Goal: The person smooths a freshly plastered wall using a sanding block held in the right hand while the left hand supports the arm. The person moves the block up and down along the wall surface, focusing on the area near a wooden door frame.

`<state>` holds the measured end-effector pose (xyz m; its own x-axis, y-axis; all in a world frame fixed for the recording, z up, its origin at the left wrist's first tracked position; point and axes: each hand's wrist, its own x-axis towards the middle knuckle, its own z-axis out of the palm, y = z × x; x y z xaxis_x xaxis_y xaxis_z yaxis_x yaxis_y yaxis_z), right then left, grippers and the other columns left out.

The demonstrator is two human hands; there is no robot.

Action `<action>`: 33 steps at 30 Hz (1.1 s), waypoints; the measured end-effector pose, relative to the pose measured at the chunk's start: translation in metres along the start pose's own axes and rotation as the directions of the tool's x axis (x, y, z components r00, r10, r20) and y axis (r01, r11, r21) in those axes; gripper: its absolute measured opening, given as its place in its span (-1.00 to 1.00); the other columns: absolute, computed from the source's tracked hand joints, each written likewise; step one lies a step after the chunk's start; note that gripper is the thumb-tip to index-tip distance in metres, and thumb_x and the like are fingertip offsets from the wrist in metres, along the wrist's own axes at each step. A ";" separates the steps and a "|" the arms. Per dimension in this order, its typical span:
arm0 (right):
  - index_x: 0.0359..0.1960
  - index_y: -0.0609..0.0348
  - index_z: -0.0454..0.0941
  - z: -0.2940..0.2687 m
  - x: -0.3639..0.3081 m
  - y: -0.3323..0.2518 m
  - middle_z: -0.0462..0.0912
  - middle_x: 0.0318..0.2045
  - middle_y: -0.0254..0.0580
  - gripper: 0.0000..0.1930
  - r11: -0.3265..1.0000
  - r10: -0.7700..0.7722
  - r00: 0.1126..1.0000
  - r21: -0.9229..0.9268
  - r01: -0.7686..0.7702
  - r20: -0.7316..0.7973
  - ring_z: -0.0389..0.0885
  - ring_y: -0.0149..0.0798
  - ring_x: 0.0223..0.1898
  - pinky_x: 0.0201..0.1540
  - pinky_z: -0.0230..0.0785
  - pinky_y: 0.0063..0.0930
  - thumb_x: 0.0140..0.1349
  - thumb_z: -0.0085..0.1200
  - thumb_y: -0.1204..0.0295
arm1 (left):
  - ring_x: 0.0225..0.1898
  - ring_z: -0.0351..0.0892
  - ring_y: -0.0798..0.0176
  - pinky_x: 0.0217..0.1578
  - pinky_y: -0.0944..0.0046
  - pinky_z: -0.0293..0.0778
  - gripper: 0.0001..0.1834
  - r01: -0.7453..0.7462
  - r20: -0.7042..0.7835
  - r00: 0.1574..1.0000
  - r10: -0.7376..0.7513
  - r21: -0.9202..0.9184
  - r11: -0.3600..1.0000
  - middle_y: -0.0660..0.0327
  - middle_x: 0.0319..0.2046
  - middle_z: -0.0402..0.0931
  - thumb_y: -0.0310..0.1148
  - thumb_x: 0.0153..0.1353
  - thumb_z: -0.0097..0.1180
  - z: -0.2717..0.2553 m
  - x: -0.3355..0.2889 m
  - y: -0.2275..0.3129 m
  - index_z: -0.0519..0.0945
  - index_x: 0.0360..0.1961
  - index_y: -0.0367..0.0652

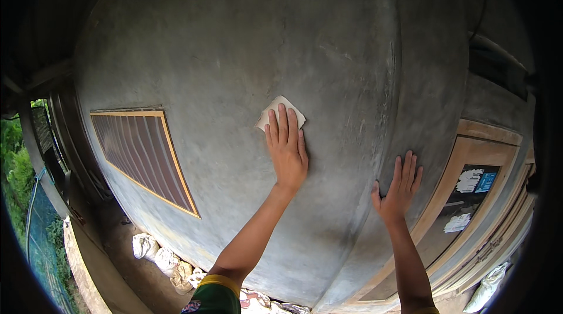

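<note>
My left hand [288,152] lies flat with its fingers over a pale, square piece of sandpaper [279,104], pressing it against a grey plastered wall [229,67]. The thumb rests beside the sheet, and the side of the sheet against the wall is hidden. Lower and to the right, my right hand [397,195] has its fingers spread by the wall, just past a vertical ridge [384,114]. Nothing shows in that hand.
A slatted window with a yellowish frame [166,138] is set in the wall at left. At right stands a wooden-framed door or window [437,196]. Filled sacks [167,260] line the wall's foot at lower left, near a low parapet [82,261].
</note>
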<state>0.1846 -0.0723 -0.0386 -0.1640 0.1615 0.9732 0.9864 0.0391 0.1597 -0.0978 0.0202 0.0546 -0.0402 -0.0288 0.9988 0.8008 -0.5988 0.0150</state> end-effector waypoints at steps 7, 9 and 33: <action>0.48 0.35 0.14 0.001 -0.001 0.002 0.14 0.52 0.28 -0.11 1.000 -0.012 1.000 -0.005 0.012 0.000 0.07 0.22 0.56 0.53 -0.15 0.32 0.16 0.16 0.16 | 0.61 -0.12 -0.24 0.50 -0.30 -0.12 -0.43 0.204 -0.080 0.977 -0.197 0.095 0.974 0.00 0.60 0.00 -0.38 0.56 -0.20 0.001 0.030 -0.017 0.20 0.54 -0.26; 0.48 0.35 0.14 0.002 0.000 0.002 0.14 0.52 0.28 -0.11 1.000 -0.008 1.000 -0.004 0.008 -0.002 0.07 0.22 0.56 0.53 -0.15 0.32 0.15 0.16 0.16 | 0.60 -0.10 -0.25 0.50 -0.31 -0.11 -0.43 0.192 -0.027 0.981 -0.190 0.085 0.978 0.00 0.60 0.00 -0.37 0.56 -0.19 0.003 0.025 -0.018 0.20 0.54 -0.25; 0.48 0.33 0.15 0.001 -0.001 0.000 0.13 0.53 0.28 -0.12 1.000 -0.005 1.000 -0.011 0.005 0.022 0.06 0.22 0.56 0.54 -0.16 0.32 0.16 0.16 0.16 | 0.61 -0.09 -0.20 0.49 -0.30 -0.10 -0.45 -0.017 -0.046 0.999 0.017 -0.011 1.000 0.08 0.58 0.08 -0.40 0.55 -0.15 0.006 0.063 -0.015 0.27 0.53 -0.16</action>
<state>0.1844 -0.0712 -0.0399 -0.1688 0.1834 0.9684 0.9856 0.0295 0.1662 -0.1094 0.0321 0.1171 -0.0543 -0.0760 0.9956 0.7945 -0.6073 -0.0030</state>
